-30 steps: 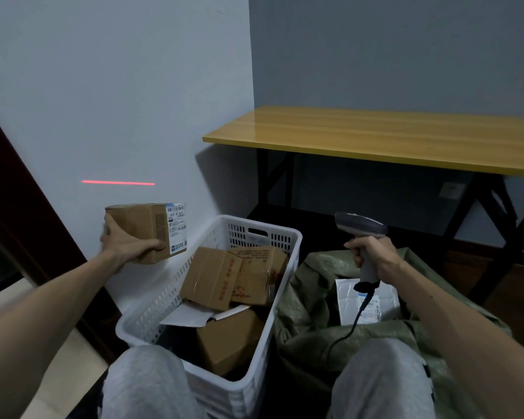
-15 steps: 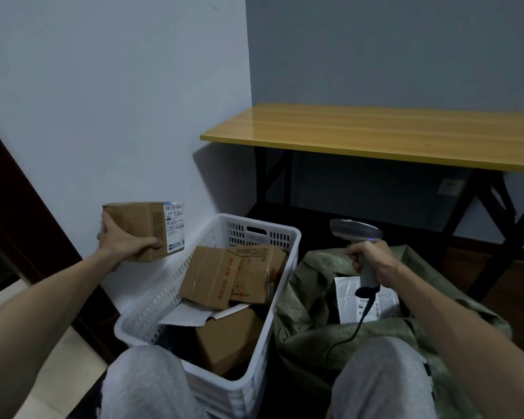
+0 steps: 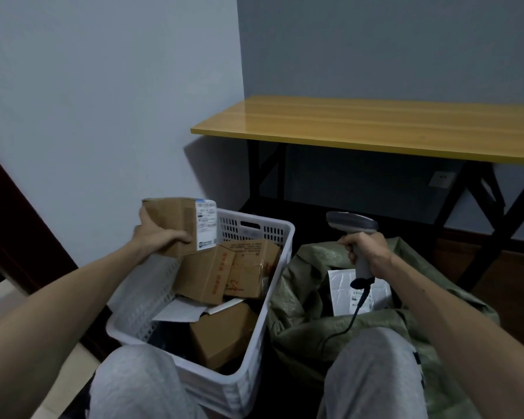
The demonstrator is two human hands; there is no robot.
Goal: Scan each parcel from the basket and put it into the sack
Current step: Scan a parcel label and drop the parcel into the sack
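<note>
My left hand [image 3: 156, 235] grips a small cardboard parcel [image 3: 177, 223] with a white label, held above the left rear corner of the white plastic basket [image 3: 280, 285]. Several more cardboard parcels [image 3: 224, 275] and a white envelope lie inside the basket. My right hand [image 3: 366, 252] holds a grey barcode scanner [image 3: 351, 225] over the open green sack [image 3: 303, 309], its head pointing left. A white padded mailer [image 3: 341, 282] lies inside the sack. The scanner's black cable hangs down into the sack.
A yellow-topped table [image 3: 375, 128] on black legs stands behind the sack. A grey wall runs along the left behind the basket, with a dark door frame [image 3: 15, 231] at far left. My knees [image 3: 146, 385] in grey trousers press against basket and sack.
The red laser line on the wall has gone out. My left hand has brought the parcel rightward and closer, over the basket's corner. The scanner has dipped slightly.
</note>
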